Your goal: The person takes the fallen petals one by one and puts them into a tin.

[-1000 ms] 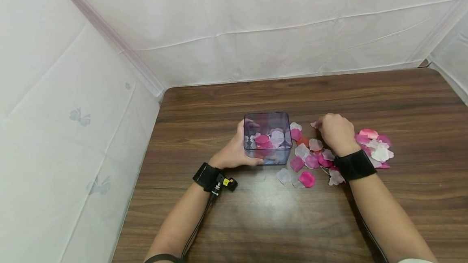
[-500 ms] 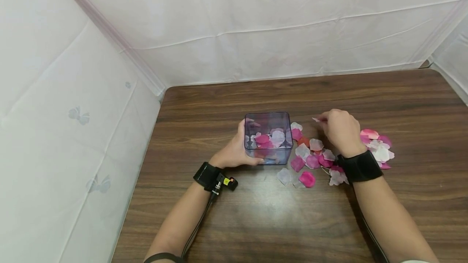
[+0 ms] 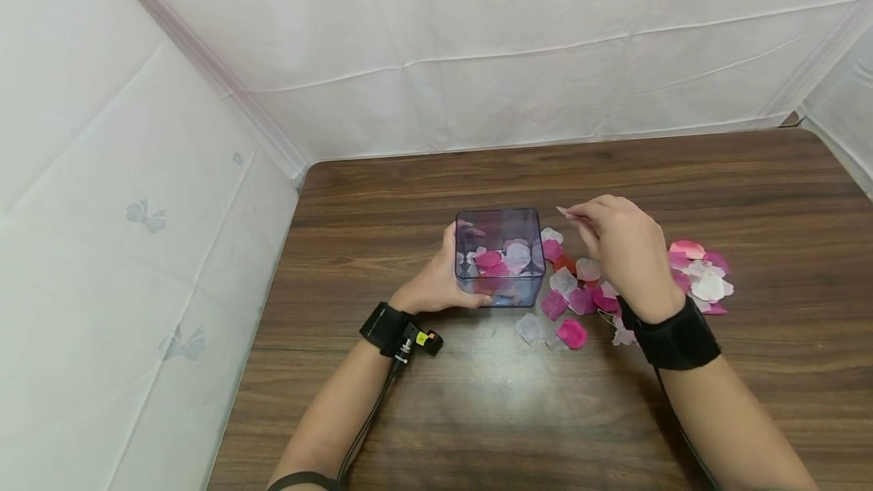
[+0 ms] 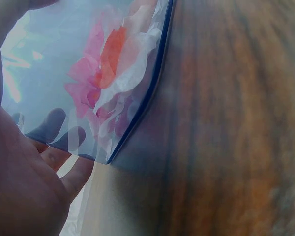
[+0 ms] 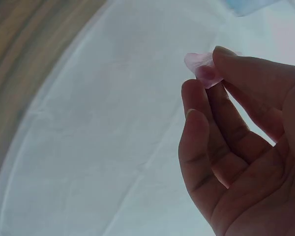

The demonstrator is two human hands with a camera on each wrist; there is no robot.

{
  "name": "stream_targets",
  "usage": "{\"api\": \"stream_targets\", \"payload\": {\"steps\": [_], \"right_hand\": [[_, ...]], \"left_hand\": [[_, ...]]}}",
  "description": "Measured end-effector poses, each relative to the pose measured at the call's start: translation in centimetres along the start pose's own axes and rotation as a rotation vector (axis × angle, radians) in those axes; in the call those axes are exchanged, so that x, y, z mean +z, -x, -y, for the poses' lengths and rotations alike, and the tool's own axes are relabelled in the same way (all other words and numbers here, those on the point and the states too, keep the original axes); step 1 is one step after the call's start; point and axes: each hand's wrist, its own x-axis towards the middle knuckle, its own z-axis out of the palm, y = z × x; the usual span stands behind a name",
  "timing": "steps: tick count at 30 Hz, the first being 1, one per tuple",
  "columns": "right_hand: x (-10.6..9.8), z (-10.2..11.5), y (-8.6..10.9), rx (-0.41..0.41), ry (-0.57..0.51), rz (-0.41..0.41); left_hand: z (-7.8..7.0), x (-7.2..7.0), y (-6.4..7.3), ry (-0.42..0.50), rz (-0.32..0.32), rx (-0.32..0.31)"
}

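A clear purple-tinted square box (image 3: 501, 298) stands on the wooden table, with pink and white flower petals (image 3: 516, 256) inside. My left hand (image 3: 436, 280) grips its left side, thumb along the near face and fingers round the back; in the left wrist view, fingers show through the clear wall. Raised above the table to the right of the box, my right hand (image 3: 626, 252) pinches a pale pink petal (image 5: 201, 63) between thumb and fingertips. Below that hand lie scattered loose petals (image 3: 582, 301) in pink, white and red, close to the box's right side.
A second heap of petals (image 3: 709, 285) lies to the right of my right wrist. The brown table (image 3: 423, 415) reaches back to a white curtain (image 3: 477, 59), with another white sheet (image 3: 136, 286) along the left.
My right hand has lifted from near the table, carrying the pale petal up and to the left, closer to the box. The left hand and box stay in place.
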Motion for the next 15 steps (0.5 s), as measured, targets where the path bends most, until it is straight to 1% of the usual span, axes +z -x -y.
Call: {"api": "stream_targets", "payload": {"steps": [5, 8, 12, 15], "right_hand": [[0.0, 1.8, 0.3, -0.123, -0.052, -0.061], [0.4, 2.7, 0.4, -0.21, -0.084, -0.078], [1.1, 3.7, 0.3, -0.293, -0.123, -0.072], [1.6, 4.3, 0.3, -0.311, -0.138, -0.048]], "left_hand": [[-0.7, -0.1, 0.1, 0.006, 0.003, -0.025], [-1.9, -0.2, 0.2, 0.032, 0.016, -0.033], [-3.1, -0.3, 0.3, 0.04, 0.026, -0.035], [-3.3, -0.4, 0.2, 0.037, 0.029, -0.029]]}}
